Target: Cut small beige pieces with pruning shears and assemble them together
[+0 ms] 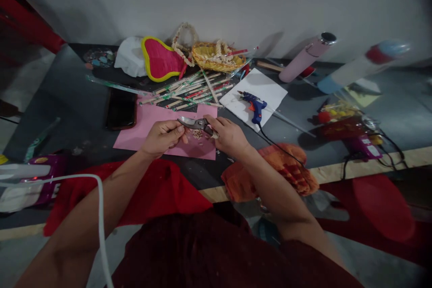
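My right hand (229, 135) is closed around the handles of a pair of pruning shears (194, 123), whose blades point left. At the blade tips, my left hand (167, 136) is closed with thumb and fingers pinched together; what it holds, if anything, is too small to make out. Both hands are above a pink sheet of paper (135, 132). A little pile of short cut pieces (197, 134) lies on the sheet beneath the shears. Behind the hands, many wrapped wooden chopsticks (189, 90) lie in a loose heap.
A blue glue gun (254, 105) rests on white paper (278, 87), its black cord trailing right. A phone (120, 108) lies left. Behind stand a yellow basket (202, 56) and a red heart-shaped piece (162, 59). A pink bottle (300, 63) and an orange towel (286, 168) are rightward.
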Demonstrator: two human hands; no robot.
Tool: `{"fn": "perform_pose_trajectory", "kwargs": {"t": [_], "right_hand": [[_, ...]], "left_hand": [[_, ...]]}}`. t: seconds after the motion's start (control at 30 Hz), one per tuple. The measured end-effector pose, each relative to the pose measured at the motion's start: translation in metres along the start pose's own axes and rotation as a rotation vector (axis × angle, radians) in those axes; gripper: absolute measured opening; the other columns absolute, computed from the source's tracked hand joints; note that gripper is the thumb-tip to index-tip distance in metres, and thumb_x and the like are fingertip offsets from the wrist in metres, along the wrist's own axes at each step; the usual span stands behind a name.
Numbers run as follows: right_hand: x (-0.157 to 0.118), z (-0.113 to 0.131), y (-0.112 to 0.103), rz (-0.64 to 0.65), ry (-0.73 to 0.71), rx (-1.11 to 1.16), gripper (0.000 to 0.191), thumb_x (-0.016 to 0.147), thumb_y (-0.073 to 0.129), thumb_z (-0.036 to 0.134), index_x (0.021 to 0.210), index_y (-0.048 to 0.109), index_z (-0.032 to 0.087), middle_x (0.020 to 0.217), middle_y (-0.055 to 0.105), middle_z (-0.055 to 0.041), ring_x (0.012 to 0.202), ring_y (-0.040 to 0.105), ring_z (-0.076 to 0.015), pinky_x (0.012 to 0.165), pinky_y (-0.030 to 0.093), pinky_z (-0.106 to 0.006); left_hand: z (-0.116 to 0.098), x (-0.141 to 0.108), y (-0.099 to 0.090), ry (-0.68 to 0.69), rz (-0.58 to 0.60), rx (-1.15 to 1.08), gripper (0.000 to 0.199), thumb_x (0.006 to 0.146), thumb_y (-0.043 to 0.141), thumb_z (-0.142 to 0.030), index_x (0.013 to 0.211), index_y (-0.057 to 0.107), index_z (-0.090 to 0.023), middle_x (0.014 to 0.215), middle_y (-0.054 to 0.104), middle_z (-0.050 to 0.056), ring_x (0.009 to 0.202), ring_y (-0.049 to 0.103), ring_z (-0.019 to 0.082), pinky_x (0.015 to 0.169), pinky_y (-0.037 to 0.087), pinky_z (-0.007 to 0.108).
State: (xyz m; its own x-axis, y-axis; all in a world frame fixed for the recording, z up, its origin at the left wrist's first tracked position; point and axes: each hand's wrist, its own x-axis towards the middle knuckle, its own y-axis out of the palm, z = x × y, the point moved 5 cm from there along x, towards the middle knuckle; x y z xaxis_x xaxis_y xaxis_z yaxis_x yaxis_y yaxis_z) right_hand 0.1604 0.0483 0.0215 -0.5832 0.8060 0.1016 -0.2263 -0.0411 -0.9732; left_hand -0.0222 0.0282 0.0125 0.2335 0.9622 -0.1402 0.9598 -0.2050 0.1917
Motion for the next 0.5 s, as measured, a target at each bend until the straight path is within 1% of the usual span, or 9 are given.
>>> {"fn": "perform_pose_trajectory", "kwargs": {"t": [0.13,0.2,0.33,0.4,0.5], "right_hand": [[-0.0013,0.0031,-0.0015,0.047,0.062,-0.022,0.048,0.089,0.046,0.031,0.136,0.039,0.022,0.104,0.062,-0.0095,0.093,0.057,-0.0222,0.081,0.043,-0.031],[-0.0010,0.0023,-0.0008,0.062,0.085,-0.011,0.048,0.089,0.047,0.033,0.136,0.039,0.022,0.105,0.062,-0.0096,0.093,0.058,-0.0222,0.080,0.043,-0.030],[-0.0001,-0.0012,-0.0002,0.045,0.116,0.011,0.054,0.088,0.049,0.035,0.139,0.035,0.022,0.111,0.061,-0.0102,0.097,0.057,-0.0238,0.083,0.043,-0.032],[0.0002,-0.0028,-0.0005,0.037,0.100,0.002,0.058,0.087,0.050,0.032,0.141,0.033,0.021,0.115,0.059,-0.0114,0.102,0.054,-0.0253,0.086,0.043,-0.034],[0.0007,-0.0059,-0.0004,0.040,0.046,-0.001,0.064,0.084,0.052,0.029,0.143,0.030,0.019,0.120,0.056,-0.0124,0.108,0.051,-0.0267,0.090,0.042,-0.038]], "left_hand": [[0.0009,0.0003,-0.0003,0.045,-0.063,0.083,0.032,0.076,0.064,-0.043,0.077,0.064,-0.011,0.062,0.066,0.005,0.035,0.031,0.002,0.035,0.022,0.017],[0.0004,0.0008,-0.0015,0.097,-0.120,0.175,0.028,0.078,0.062,-0.040,0.080,0.064,-0.012,0.065,0.067,0.004,0.038,0.037,0.003,0.037,0.027,0.017],[-0.0033,-0.0007,-0.0073,0.209,-0.258,0.407,0.019,0.079,0.061,-0.032,0.084,0.066,-0.014,0.069,0.067,0.002,0.046,0.049,0.006,0.045,0.039,0.018],[-0.0048,-0.0017,-0.0078,0.234,-0.257,0.491,0.018,0.081,0.058,-0.030,0.082,0.067,-0.015,0.065,0.066,0.001,0.047,0.050,0.006,0.047,0.040,0.018],[-0.0055,-0.0020,-0.0048,0.219,-0.176,0.478,0.021,0.082,0.055,-0.030,0.077,0.067,-0.014,0.063,0.066,0.002,0.045,0.049,0.006,0.045,0.040,0.017]]}}
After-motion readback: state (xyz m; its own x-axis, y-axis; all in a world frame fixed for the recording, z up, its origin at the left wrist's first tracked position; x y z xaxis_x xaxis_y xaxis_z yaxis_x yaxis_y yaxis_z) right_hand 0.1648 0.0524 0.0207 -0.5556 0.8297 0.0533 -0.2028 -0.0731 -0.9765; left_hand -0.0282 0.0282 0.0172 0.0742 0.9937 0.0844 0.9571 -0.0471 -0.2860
